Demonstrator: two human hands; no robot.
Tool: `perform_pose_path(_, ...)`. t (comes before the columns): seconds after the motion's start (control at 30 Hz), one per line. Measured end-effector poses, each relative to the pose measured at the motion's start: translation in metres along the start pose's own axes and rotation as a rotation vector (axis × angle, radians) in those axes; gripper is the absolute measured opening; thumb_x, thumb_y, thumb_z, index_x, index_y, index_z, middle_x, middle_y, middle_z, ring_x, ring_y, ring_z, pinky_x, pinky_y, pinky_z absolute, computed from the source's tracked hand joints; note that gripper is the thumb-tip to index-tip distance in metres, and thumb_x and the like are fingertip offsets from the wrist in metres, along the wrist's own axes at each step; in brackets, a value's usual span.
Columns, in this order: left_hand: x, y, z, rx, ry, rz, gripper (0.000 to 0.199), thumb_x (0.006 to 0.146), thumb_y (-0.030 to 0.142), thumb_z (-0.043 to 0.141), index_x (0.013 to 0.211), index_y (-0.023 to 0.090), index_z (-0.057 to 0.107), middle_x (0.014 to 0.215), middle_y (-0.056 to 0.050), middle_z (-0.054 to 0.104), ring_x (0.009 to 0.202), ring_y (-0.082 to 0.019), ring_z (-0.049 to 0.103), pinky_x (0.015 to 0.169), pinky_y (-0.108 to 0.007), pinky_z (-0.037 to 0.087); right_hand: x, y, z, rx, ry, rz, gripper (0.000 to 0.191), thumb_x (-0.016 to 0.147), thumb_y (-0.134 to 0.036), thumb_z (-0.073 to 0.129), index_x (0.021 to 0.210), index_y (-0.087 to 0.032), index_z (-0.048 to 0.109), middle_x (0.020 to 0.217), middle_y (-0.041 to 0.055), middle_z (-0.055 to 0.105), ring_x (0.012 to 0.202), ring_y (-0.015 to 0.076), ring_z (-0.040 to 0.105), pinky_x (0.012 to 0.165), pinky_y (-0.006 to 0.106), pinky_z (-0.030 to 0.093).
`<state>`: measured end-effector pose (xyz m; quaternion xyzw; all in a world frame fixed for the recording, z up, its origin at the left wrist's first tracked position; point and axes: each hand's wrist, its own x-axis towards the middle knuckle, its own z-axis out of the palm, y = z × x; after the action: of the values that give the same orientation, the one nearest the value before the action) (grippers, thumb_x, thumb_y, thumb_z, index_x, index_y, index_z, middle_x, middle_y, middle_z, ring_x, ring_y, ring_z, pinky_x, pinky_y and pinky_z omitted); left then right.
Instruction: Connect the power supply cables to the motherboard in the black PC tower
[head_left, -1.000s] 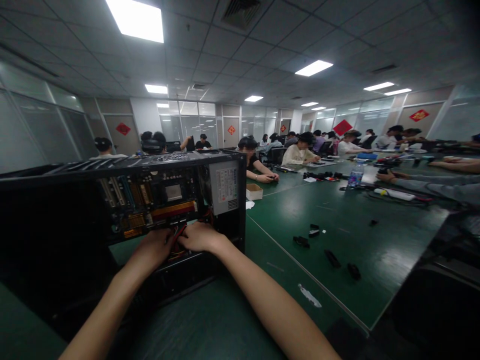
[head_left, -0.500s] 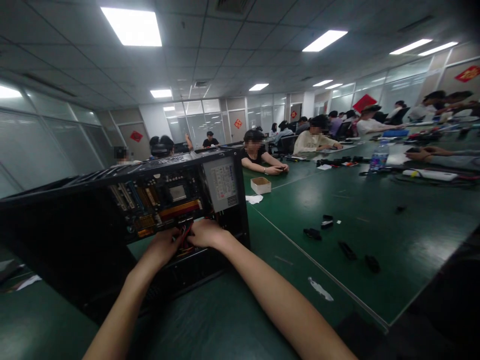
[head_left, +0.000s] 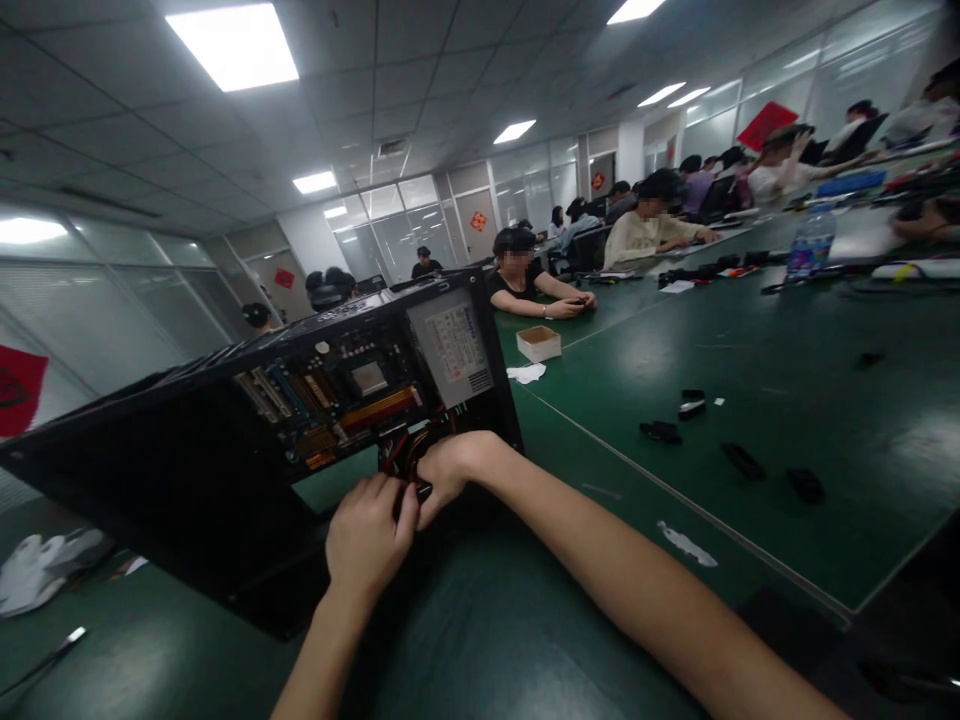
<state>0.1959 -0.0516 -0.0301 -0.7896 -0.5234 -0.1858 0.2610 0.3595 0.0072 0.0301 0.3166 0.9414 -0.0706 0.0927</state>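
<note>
An open black computer case (head_left: 247,500) stands on the green table, its side toward me. Inside are a motherboard (head_left: 360,390) and a silver power supply (head_left: 450,345). Below them hangs a bundle of power cables (head_left: 409,445), red, black and yellow. My right hand (head_left: 450,468) is closed round the lower part of this bundle, fingers partly hidden. My left hand (head_left: 371,530) is closed beside it at the case's lower edge, thumb and fingertips at a small dark piece I cannot make out. Both hands nearly touch.
A small open box (head_left: 538,343) and white paper (head_left: 527,374) lie beyond the case. Several black pieces (head_left: 742,461) and a plastic scrap (head_left: 686,543) are on the right. A bottle (head_left: 810,245) stands farther back. A person (head_left: 517,280) sits across the table.
Both hands have come out from the case's inside toward its lower front edge, cables drawn along with the right hand. The view has tilted and shifted.
</note>
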Motion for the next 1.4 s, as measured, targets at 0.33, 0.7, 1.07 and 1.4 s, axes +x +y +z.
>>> perform_pose_path(0.33,-0.037,-0.014,0.049,0.138,0.559,0.150,0.030,0.084,0.024,0.058,0.113,0.018,0.065,0.096,-0.006,0.074,0.086,-0.023,0.064,0.082,-0.039,0.036,0.012,-0.029,0.008,-0.129,0.121,0.165,0.043,0.090,-0.041,0.062,0.112,-0.005,0.071,0.107,0.0221,0.071,0.103,0.0327,0.067,0.082,0.037,0.055)
perform_pose_path(0.7,-0.037,-0.019,0.053,0.056,0.572,0.150,0.036,0.083,0.022,0.057,0.118,0.019,0.065,0.107,-0.006,0.074,0.097,-0.023,0.066,0.088,-0.038,0.035,-0.025,-0.032,-0.005,0.015,0.220,0.155,0.046,0.088,-0.043,0.063,0.117,-0.007,0.068,0.114,0.0203,0.069,0.103,0.0305,0.067,0.083,0.033,0.052)
perform_pose_path(1.07,-0.044,-0.029,0.066,-0.063,0.349,0.069,0.039,0.089,0.029,0.051,0.125,0.023,0.065,0.114,-0.008,0.071,0.101,-0.025,0.063,0.090,-0.042,0.035,0.002,-0.030,0.016,0.027,0.050,0.473,0.051,0.080,-0.045,0.073,0.118,-0.010,0.070,0.116,0.0179,0.069,0.107,0.0308,0.067,0.084,0.032,0.053)
perform_pose_path(1.4,-0.039,-0.011,0.033,-0.124,0.296,-0.029,0.028,0.093,0.028,0.048,0.111,0.019,0.068,0.096,-0.008,0.071,0.089,-0.024,0.059,0.085,-0.041,0.034,-0.009,-0.012,0.058,-0.209,0.425,0.436,0.067,0.082,-0.072,0.053,0.099,-0.010,0.072,0.091,0.0203,0.072,0.089,0.0342,0.070,0.077,0.038,0.053)
